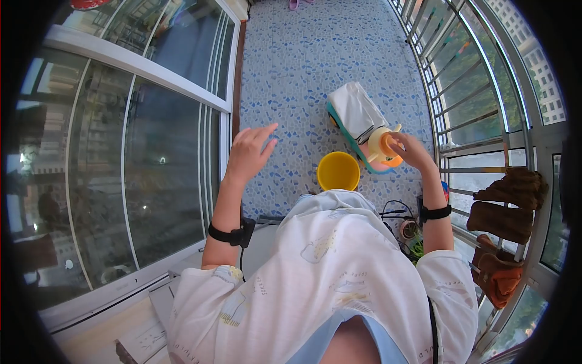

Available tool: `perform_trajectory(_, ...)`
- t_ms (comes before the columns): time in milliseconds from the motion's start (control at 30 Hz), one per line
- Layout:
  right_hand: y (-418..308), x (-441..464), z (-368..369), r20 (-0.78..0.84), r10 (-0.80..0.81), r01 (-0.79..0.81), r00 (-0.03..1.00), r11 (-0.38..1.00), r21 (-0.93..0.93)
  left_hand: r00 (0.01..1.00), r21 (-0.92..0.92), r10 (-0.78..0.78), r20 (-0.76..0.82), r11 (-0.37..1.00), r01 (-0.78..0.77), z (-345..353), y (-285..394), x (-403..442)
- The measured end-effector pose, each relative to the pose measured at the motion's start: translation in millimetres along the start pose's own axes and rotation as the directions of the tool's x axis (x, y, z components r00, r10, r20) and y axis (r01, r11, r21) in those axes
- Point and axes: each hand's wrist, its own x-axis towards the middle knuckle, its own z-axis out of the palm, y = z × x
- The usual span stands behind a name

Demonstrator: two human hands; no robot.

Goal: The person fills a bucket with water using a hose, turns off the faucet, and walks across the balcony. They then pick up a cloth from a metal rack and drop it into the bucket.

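Observation:
My left hand (pixel 251 151) is raised in the air near the glass door, fingers stretched out, holding nothing. On the right, my right hand (pixel 412 150) has its fingers curled on the orange middle of a cream handlebar (pixel 377 145) with two stubby grips. That handlebar sits at the near end of a teal and pink ride-on toy (pixel 351 138) on the floor. Folded white cloth or a bag (pixel 356 108) covers the toy's seat. A yellow bucket (pixel 338 171) stands just in front of my body, left of the toy. My fingertips are partly hidden.
Blue-patterned tiles (pixel 285 67) cover the balcony floor. Sliding glass doors (pixel 163 164) run along the left, metal railings (pixel 470 91) along the right. Brown cloths (pixel 500 221) hang at the right. A green plant (pixel 416 247) and cables are beside my body.

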Motion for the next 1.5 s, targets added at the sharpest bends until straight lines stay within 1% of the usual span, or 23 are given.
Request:
perform_trajectory(33, 3.5, -0.6, -0.8, -0.001, 0.002, -0.002, 1.0, 1.0, 0.008, 1.0, 0.0, 0.007, 0.01, 1.0, -0.007, 1.6, 2.8, 3.6)
perform_trajectory(100, 8.1, -4.5, -2.3, 0.061, 0.072, -0.073, 0.996, 0.997, 0.015, 0.999, 0.0, 0.017, 0.03, 1.0, -0.017, 5.4, 6.7, 9.8)
perform_trajectory(133, 13.2, -7.8, 1.3, 0.064, 0.078, -0.079, 0.995, 0.997, 0.022, 0.999, 0.006, 0.032, 0.032, 0.999, -0.033, 7.8, 8.6, 11.1)
perform_trajectory(233, 26.5, -14.4, 10.3, 0.032, 0.096, -0.098, 0.995, 0.993, 0.061, 0.997, 0.001, 0.056, 0.046, 0.998, -0.056, 12.8, 10.4, 17.0)
perform_trajectory(300, 29.7, -17.6, 11.2, 0.0, 0.057, -0.057, 0.998, 0.997, 0.05, 0.996, -0.011, 0.076, 0.056, 0.997, -0.075, 14.6, 9.6, 25.4)
perform_trajectory(333, 31.2, -19.2, 10.5, -0.009, 0.068, -0.068, 0.998, 0.996, 0.052, 0.995, -0.012, 0.075, 0.07, 0.997, -0.075, 15.2, 9.7, 30.4)
perform_trajectory(400, 32.6, -21.5, 11.1, -0.069, 0.098, -0.088, 0.993, 0.988, 0.127, 0.992, -0.019, 0.089, 0.09, 0.996, -0.088, 15.8, 8.1, 39.4)
perform_trajectory(500, 29.6, -24.2, 12.1, -0.102, 0.162, -0.148, 0.981, 0.98, 0.132, 0.984, -0.026, 0.153, 0.092, 0.988, -0.152, 14.7, 1.8, 52.5)
perform_trajectory(567, 24.5, -26.5, 15.9, -0.131, 0.165, -0.146, 0.978, 0.979, 0.139, 0.977, -0.053, 0.193, 0.087, 0.981, -0.188, 11.8, -4.3, 59.9)
perform_trajectory(633, 18.7, -29.6, 18.9, -0.158, 0.161, -0.141, 0.974, 0.981, 0.136, 0.974, -0.046, 0.213, 0.077, 0.977, -0.21, 9.0, -14.8, 63.3)
perform_trajectory(833, -17.2, -23.0, 25.9, -0.134, 0.229, -0.209, 0.964, 0.967, 0.149, 0.976, -0.018, 0.213, 0.033, 0.977, -0.213, -12.1, -61.6, 65.8)
perform_trajectory(900, -23.8, -18.2, 30.6, -0.151, 0.259, -0.228, 0.954, 0.953, 0.198, 0.974, -0.001, 0.225, 0.037, 0.974, -0.225, -21.4, -81.1, 67.5)
perform_trajectory(1000, -44.9, -7.5, 29.4, -0.161, 0.256, -0.228, 0.953, 0.958, 0.172, 0.967, 0.029, 0.251, 0.03, 0.967, -0.252, -35.9, -112.1, 75.4)
perform_trajectory(1067, -54.4, 1.5, 32.1, -0.162, 0.25, -0.223, 0.955, 0.96, 0.167, 0.961, 0.065, 0.273, -0.034, 0.96, -0.271, -43.5, -129.9, 78.6)
perform_trajectory(1133, -68.1, 10.4, 35.9, -0.152, 0.243, -0.218, 0.958, 0.962, 0.161, 0.965, 0.055, 0.256, -0.05, 0.966, -0.253, -50.0, -143.9, 77.2)
perform_trajectory(1200, -87.7, 20.6, 38.3, -0.137, 0.219, -0.208, 0.966, 0.974, 0.096, 0.971, 0.046, 0.233, -0.058, 0.972, -0.231, -51.2, -162.4, 70.9)
perform_trajectory(1233, -88.6, 27.0, 44.0, -0.127, 0.221, -0.21, 0.967, 0.973, 0.094, 0.976, 0.044, 0.213, -0.054, 0.977, -0.211, -49.9, -173.2, 67.2)
perform_trajectory(1300, -86.5, 41.1, 54.6, -0.119, 0.137, -0.135, 0.983, 0.99, 0.028, 0.981, 0.035, 0.186, -0.048, 0.982, -0.185, -47.6, -194.8, 58.9)
perform_trajectory(1400, -113.0, 62.9, 59.8, -0.097, 0.11, -0.114, 0.989, 0.993, -0.03, 0.989, 0.035, 0.134, -0.07, 0.991, -0.132, -48.2, -230.1, 39.7)
perform_trajectory(1467, -133.6, 78.4, 61.6, -0.076, 0.112, -0.115, 0.991, 0.993, -0.037, 0.996, 0.095, 0.047, -0.076, 0.995, -0.04, -50.7, -255.3, 23.8)
perform_trajectory(1500, -142.4, 86.6, 63.7, -0.066, 0.113, -0.116, 0.991, 0.992, -0.041, 0.996, 0.092, 0.038, -0.075, 0.995, -0.031, -52.2, -267.4, 15.9)
